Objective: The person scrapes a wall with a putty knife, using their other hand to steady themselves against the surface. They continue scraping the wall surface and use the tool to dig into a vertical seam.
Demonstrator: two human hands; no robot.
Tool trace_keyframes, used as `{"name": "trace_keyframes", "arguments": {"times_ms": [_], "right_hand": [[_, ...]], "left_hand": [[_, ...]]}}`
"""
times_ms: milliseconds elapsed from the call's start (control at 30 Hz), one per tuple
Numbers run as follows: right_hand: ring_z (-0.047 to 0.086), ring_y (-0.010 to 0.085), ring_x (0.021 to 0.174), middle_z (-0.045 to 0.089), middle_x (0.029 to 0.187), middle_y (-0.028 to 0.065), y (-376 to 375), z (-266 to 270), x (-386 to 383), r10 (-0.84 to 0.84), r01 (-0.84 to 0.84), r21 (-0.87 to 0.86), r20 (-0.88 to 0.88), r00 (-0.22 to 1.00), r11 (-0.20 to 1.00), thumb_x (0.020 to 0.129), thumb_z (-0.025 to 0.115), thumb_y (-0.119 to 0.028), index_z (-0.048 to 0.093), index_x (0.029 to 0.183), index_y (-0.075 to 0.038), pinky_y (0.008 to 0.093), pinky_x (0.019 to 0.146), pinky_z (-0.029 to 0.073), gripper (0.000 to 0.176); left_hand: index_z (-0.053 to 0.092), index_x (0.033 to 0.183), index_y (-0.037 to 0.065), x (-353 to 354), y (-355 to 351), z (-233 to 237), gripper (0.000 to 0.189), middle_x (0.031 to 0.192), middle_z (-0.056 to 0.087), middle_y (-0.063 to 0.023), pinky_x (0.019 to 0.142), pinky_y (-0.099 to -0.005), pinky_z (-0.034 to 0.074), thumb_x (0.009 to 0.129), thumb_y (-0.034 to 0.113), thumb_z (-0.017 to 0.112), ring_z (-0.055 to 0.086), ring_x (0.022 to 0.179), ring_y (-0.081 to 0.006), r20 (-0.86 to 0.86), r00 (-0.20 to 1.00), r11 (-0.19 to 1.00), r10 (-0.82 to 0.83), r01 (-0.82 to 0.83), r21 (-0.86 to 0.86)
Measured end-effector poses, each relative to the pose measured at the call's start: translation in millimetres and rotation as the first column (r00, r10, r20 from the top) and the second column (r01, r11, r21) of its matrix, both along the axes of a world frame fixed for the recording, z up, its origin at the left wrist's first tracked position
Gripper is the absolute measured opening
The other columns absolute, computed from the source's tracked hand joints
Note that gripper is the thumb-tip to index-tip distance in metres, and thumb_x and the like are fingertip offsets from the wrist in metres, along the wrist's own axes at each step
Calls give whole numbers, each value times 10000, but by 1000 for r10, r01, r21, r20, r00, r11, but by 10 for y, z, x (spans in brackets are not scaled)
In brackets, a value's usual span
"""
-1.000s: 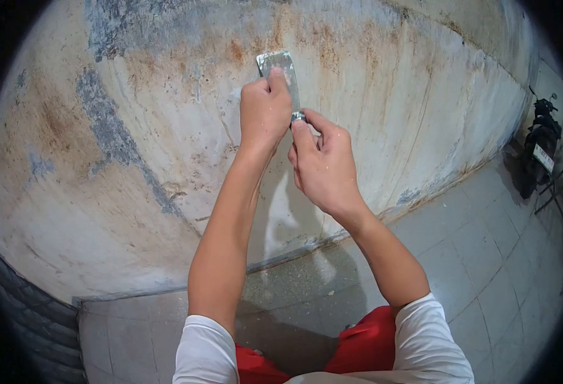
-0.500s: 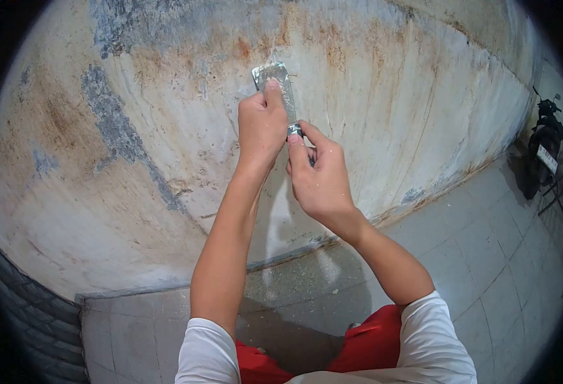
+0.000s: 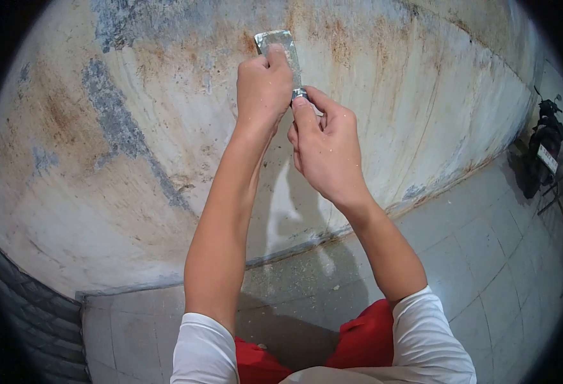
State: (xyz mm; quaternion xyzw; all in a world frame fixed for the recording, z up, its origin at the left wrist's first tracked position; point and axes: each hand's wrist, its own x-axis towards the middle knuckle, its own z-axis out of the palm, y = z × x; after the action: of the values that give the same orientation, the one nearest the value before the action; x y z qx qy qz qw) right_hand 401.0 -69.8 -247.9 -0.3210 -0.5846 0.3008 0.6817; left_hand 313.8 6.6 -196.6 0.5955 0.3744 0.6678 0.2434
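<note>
A flat scraper point(image 3: 288, 59) with a worn, flaked metal blade points up against the stained wall point(image 3: 365, 128). My left hand point(image 3: 264, 86) is closed around the blade, its thumb laid along the face. Just below and to the right, my right hand point(image 3: 326, 141) grips the handle near the collar, with the thumb on top. Most of the handle is hidden inside the right hand. Small pale flecks stick to both hands. Around the blade the wall shows rust-brown streaks and grey bare patches.
Grey floor tiles point(image 3: 448, 256) with pale specks meet the wall's foot. A parked motorbike point(image 3: 546, 144) stands at the far right. At the lower left is a dark ridged stack point(image 3: 35, 313). My red-trousered legs point(image 3: 368, 336) are below.
Both hands and the scraper have moved up the wall together. The grip looks the same.
</note>
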Motion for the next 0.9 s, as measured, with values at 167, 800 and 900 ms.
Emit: {"name": "trace_keyframes", "arguments": {"times_ms": [167, 800, 900], "right_hand": [[517, 87, 673, 634, 752, 110, -28, -285, -108, 3, -3, -13, -8, 1000, 1000, 1073, 521, -143, 630, 1112, 98, 339, 586, 453, 268], [607, 169, 650, 677, 767, 198, 4, -263, -52, -20, 20, -20, 23, 1000, 1000, 1056, 536, -145, 617, 1161, 95, 392, 622, 490, 275], [691, 234, 690, 691, 805, 227, -23, -721, -129, -94, 90, 44, 96, 991, 995, 1052, 555, -149, 607, 1184, 75, 399, 648, 513, 265]], "left_hand": [[548, 658, -40, -113, 5, -295, 571, 559, 502, -65, 561, -410, 403, 1072, 353, 537, 439, 574, -145, -135, 987, 996, 88, -85, 31], [592, 680, 5, -90, -27, -307, 607, 600, 502, -5, 572, -364, 392, 1081, 455, 519, 435, 611, -121, -24, 999, 998, -26, 24, -65], [591, 676, 35, -185, -141, -698, 677, 594, 510, -11, 570, -349, 389, 1089, 554, 457, 437, 600, -129, 6, 999, 997, -52, 52, -55]]}}
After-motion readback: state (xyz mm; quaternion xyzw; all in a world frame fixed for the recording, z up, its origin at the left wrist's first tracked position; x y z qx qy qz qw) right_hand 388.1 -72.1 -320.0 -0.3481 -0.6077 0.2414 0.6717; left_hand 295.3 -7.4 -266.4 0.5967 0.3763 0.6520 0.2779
